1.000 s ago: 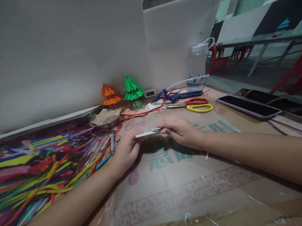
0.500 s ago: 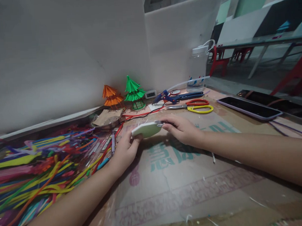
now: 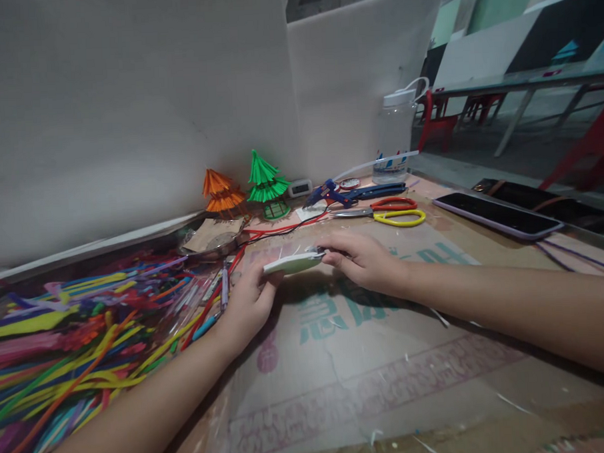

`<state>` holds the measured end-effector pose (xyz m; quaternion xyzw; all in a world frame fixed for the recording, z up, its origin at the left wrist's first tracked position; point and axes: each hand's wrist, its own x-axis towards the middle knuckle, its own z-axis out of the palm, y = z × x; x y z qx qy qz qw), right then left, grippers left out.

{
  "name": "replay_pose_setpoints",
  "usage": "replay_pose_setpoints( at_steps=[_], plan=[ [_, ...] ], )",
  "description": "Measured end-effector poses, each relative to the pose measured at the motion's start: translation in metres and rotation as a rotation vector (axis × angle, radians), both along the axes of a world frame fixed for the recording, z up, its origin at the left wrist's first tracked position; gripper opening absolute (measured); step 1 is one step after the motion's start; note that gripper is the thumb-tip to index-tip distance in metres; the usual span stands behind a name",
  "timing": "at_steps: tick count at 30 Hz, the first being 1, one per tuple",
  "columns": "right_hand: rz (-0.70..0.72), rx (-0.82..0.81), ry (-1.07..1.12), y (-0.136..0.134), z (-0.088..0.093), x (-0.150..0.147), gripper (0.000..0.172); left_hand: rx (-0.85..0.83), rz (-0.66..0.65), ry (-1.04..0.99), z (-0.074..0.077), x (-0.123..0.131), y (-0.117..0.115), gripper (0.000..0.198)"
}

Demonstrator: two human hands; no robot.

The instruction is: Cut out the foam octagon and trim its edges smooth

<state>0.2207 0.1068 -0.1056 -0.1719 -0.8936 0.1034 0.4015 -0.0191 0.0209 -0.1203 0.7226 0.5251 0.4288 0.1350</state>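
My left hand (image 3: 249,301) pinches the left end of a flat, pale green disc (image 3: 294,264) with a white upper edge, thumb in front. The disc is held above the plastic-covered work surface and seen nearly edge-on. At its right end my right hand (image 3: 361,260) is closed around a small silvery metal piece (image 3: 315,251), which meets the disc's rim; its exact kind is too small to tell. Thin pale strands rise near the disc's upper edge. Beyond the hands lie scissors (image 3: 399,217) with one red and one yellow handle.
Colourful pipe cleaners (image 3: 81,343) heap at left. Behind stand an orange paper-like tree (image 3: 223,192) and a green tree (image 3: 267,182). A blue glue gun (image 3: 327,195), a water bottle (image 3: 394,139) and pliers (image 3: 378,191) are at the back, a phone (image 3: 496,214) at right.
The disc has tipped, so less of its pale green face shows and more of its upper edge. Both hands keep their hold in nearly the same place.
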Motion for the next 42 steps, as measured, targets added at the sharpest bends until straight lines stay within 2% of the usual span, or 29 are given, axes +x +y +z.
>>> replay_pose_setpoints(
  at_steps=[12, 19, 27, 42],
  plan=[
    [0.010, -0.030, -0.018, -0.0029, 0.0024, 0.0005, 0.028, -0.006, -0.027, -0.002, -0.0006, 0.0002, -0.0003, 0.021],
    [0.001, -0.077, 0.028, -0.0015, 0.0028, -0.0017, 0.027, 0.032, 0.019, 0.006, -0.0025, -0.0015, 0.0017, 0.024],
    [0.001, 0.004, -0.032, -0.0028, 0.0018, 0.0010, 0.028, 0.059, 0.005, 0.042, -0.0045, -0.0045, 0.0009, 0.022],
    [0.030, 0.021, -0.045, -0.0023, 0.0031, 0.0013, 0.029, 0.021, 0.005, 0.022, 0.0003, -0.0005, 0.0003, 0.018]
  ],
)
